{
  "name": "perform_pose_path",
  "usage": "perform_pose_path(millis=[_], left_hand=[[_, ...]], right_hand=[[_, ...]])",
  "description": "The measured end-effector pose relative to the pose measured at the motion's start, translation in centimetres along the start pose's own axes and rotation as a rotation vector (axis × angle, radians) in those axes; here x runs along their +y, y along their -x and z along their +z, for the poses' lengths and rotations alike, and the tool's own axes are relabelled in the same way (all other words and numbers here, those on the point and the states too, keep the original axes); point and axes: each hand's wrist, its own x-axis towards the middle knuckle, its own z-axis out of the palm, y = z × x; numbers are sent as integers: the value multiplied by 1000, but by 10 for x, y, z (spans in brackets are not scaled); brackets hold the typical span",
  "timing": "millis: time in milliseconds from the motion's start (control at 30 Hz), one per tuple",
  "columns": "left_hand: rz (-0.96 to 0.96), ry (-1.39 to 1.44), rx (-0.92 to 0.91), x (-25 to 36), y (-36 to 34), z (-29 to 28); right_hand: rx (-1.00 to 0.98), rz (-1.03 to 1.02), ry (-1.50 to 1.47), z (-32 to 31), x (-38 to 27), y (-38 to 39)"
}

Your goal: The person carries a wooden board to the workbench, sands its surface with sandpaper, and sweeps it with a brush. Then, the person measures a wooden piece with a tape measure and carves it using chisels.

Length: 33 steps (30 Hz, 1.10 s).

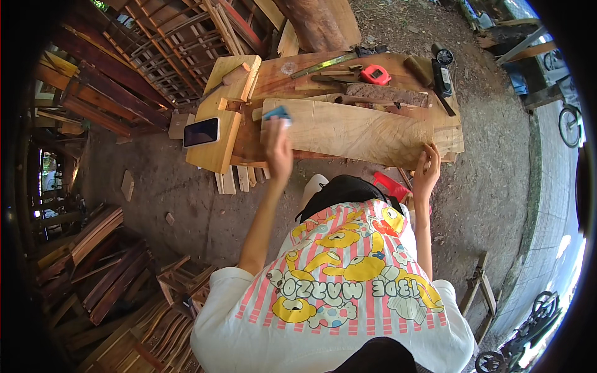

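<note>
Pale wooden plank point(348, 132) lies flat across the desk point(280, 74), its long side running left to right, near the desk's front edge. The left hand point(278, 149) rests on the plank's left end, fingers point(281, 127) curled closed around a small blue block point(277, 114) pressed against the wood. The right hand point(426, 166) sits at the plank's lower right corner, fingers point(430, 151) loosely bent and spread, tips touching the edge without gripping anything. Between the two hands the plank's surface is bare. Behind it lie a red tape measure point(375, 74), a rough dark board point(387, 94) and a metal ruler point(323, 64). A phone point(201, 132) rests on a yellow block point(217, 133) just left.
</note>
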Motion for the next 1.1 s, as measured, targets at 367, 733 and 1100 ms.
perform_pose_path(millis=[367, 733, 1100], left_hand=[[-8, -188, 8, -14, 18, -19], [266, 142, -250, 66, 11, 22], [154, 141, -205, 60, 44, 22]], right_hand=[[2, -5, 18, -6, 4, 1], [-10, 20, -30, -10, 2, 0], [-1, 42, -41, -4, -11, -3]])
